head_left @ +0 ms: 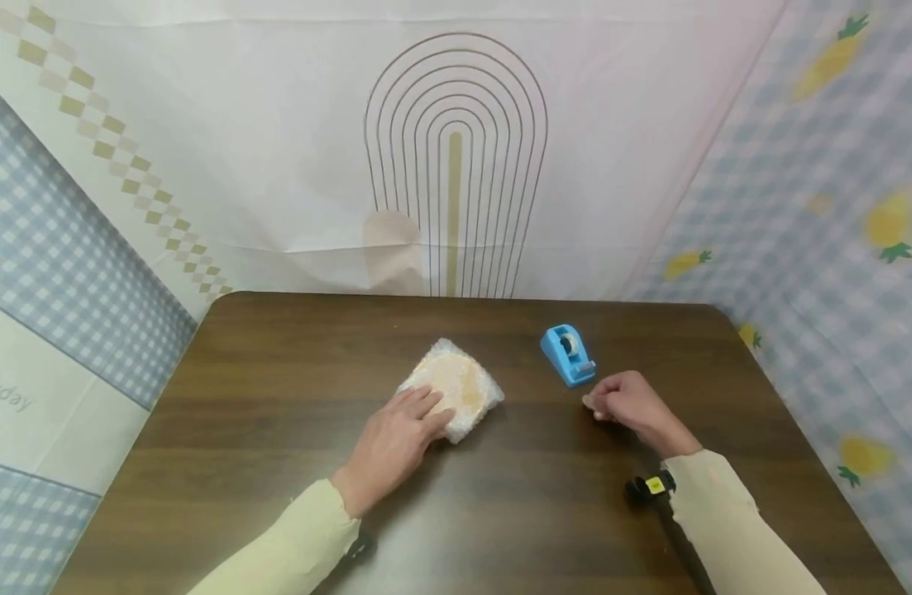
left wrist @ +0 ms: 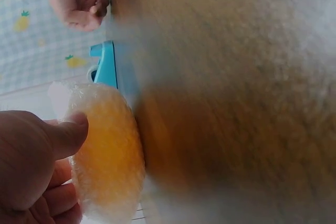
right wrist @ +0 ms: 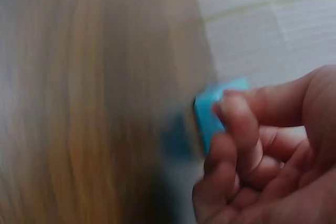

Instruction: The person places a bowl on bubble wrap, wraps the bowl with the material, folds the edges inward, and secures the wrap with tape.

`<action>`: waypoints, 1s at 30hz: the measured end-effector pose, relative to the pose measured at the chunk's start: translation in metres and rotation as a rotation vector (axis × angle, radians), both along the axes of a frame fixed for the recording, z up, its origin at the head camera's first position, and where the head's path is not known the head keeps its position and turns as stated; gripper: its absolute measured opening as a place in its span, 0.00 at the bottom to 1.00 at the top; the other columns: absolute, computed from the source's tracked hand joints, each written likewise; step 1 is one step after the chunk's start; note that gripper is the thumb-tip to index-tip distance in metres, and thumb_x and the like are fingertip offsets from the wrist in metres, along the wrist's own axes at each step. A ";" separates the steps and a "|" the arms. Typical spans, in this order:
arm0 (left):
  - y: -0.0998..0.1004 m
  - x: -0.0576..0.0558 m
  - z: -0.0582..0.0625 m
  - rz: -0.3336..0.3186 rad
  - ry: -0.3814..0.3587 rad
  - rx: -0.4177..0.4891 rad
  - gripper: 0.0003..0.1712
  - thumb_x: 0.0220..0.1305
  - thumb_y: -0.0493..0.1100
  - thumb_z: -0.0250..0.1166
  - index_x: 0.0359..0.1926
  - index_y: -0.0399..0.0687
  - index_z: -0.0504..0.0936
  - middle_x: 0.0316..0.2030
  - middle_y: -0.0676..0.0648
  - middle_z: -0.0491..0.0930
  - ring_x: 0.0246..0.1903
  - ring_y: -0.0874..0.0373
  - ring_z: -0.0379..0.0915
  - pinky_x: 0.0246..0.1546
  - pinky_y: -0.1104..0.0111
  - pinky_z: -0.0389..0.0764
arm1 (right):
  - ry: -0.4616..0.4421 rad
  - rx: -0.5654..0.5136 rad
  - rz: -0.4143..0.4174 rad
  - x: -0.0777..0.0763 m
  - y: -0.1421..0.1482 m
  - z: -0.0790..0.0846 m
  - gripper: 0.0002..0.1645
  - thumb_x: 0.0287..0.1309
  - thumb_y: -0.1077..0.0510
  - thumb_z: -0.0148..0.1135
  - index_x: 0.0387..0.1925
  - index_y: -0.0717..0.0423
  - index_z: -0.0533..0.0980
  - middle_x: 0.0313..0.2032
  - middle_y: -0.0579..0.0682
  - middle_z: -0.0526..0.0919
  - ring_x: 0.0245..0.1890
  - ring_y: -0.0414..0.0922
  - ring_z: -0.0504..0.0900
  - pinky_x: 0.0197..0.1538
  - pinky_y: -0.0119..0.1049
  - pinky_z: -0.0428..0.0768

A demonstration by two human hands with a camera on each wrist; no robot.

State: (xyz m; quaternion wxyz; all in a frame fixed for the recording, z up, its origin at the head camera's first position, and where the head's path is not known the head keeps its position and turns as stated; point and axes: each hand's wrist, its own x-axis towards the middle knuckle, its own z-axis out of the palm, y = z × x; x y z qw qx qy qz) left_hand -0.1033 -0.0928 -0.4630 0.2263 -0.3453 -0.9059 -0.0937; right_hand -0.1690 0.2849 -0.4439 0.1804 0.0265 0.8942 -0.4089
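Observation:
A flat packet in clear bubble wrap point(head_left: 466, 384), with a round yellow-orange thing inside, lies on the brown table. My left hand point(head_left: 396, 438) rests on its near left part, fingers stretched over the top and thumb apart from them. In the left wrist view the thumb point(left wrist: 76, 129) touches the wrap point(left wrist: 107, 150). To the right, a blue tape dispenser point(head_left: 567, 355) holds a white roll. Just in front of it my right hand point(head_left: 630, 405) has thumb and forefinger pinched together, the other fingers curled. I cannot tell whether a bit of tape sits between those fingertips point(right wrist: 231, 106).
The dark wooden table point(head_left: 277, 347) ends at a white cloth point(head_left: 299, 165) with an arch pattern behind it. Checked cloths hang at both sides. A black strap with a yellow tag point(head_left: 655, 485) is on my right wrist.

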 end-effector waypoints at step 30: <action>0.003 -0.003 -0.003 0.010 0.000 0.006 0.13 0.67 0.43 0.71 0.51 0.52 0.89 0.52 0.45 0.89 0.58 0.49 0.85 0.66 0.58 0.80 | 0.173 -0.023 0.297 -0.049 -0.177 0.037 0.07 0.65 0.61 0.69 0.42 0.60 0.87 0.26 0.51 0.83 0.26 0.43 0.78 0.29 0.32 0.76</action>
